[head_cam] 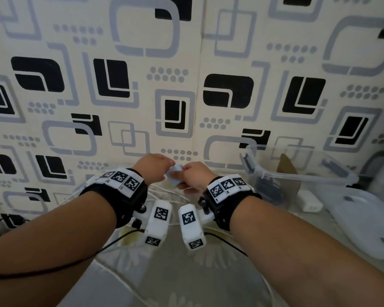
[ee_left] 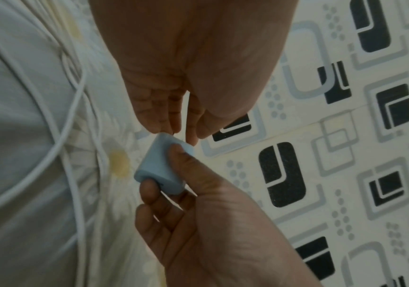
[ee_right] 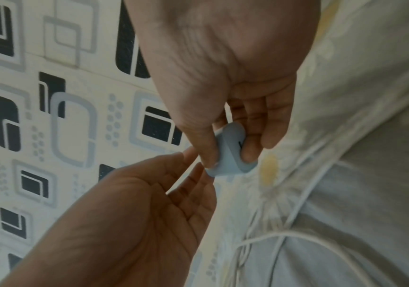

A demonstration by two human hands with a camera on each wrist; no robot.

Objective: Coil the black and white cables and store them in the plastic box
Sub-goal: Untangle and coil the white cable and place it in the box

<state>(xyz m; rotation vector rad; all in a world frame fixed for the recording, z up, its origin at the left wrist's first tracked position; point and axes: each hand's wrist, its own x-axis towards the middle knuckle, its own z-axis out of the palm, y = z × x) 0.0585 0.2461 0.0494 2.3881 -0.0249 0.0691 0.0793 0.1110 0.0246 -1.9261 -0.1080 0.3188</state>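
White cable (ee_left: pixel 75 194) lies on bedsheet (head_cam: pixel 186 280), left of plastic box (head_cam: pixel 302 177)

My head camera looks forward and down from above both arms, facing the patterned wall (head_cam: pixel 186 63) at 12 o'clock. My wrist cameras sit very close under the left hand (ee_left: pixel 193 68) and right hand (ee_right: pixel 222 58), looking along the fingers. All three see the blue charger block (head_cam: pixel 174 176).

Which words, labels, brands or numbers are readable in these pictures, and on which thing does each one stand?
None can be read.
The wrist bands carry only black-and-white square code patterns, no letters.
The blue plug shows no legible print.
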